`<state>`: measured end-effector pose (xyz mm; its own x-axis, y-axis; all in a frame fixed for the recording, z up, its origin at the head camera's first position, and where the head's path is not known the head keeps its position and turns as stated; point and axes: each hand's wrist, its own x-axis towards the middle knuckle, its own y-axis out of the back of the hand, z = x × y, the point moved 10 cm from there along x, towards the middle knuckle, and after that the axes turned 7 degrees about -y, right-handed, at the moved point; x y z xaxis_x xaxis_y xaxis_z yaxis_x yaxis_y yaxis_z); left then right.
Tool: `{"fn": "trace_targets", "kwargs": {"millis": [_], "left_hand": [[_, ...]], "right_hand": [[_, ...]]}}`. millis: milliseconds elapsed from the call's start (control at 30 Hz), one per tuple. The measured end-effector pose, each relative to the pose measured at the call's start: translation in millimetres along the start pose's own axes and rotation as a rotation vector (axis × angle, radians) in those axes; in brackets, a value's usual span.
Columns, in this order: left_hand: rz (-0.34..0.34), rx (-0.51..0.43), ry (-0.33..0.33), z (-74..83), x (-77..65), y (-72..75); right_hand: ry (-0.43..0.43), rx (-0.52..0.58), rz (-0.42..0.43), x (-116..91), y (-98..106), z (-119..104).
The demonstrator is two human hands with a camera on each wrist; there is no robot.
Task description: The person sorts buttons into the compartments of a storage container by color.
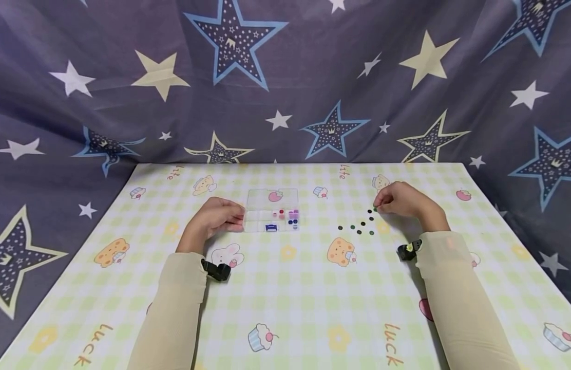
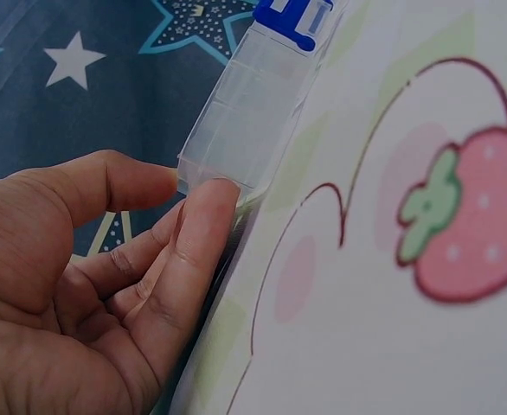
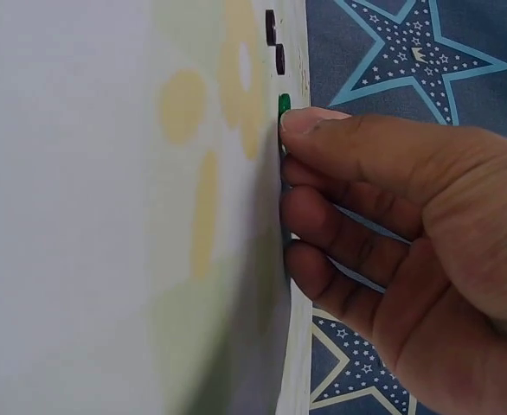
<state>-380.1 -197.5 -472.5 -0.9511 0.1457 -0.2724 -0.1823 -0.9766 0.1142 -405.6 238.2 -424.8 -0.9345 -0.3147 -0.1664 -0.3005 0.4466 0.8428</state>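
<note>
A clear plastic compartment box [image 1: 271,198] stands on the table with its lid raised at the back and a blue latch [image 1: 271,227] in front. Small red, purple and dark blue round pieces lie in its right-hand compartments. My left hand [image 1: 217,216] grips the box's left end; the left wrist view shows thumb and fingers [image 2: 206,225] on its clear wall [image 2: 245,104]. To the right, my right hand [image 1: 401,199] pinches a small green disc [image 3: 285,102] at the tabletop, between thumb and fingertips. Several dark and green discs [image 1: 363,224] lie loose beside it.
A checked cloth [image 1: 294,293] with printed cakes, bears and fruit covers the table. Behind it hangs a dark star-patterned curtain [image 1: 313,67]. Black wrist cameras [image 1: 217,270] sit at both sleeve cuffs.
</note>
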Motion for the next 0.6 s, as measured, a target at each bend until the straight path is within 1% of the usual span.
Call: {"fn": "trace_targets", "kwargs": {"millis": [300,600], "left_hand": [[-0.003,-0.001,-0.012,0.0,0.8,-0.4],[-0.002,-0.004,-0.017,0.7,0.1,-1.7]], "right_hand": [[0.01,-0.008,0.004,1.8,-0.5,-0.1],[0.002,0.005,-0.007,2.3,-2.8,0.2]]}}
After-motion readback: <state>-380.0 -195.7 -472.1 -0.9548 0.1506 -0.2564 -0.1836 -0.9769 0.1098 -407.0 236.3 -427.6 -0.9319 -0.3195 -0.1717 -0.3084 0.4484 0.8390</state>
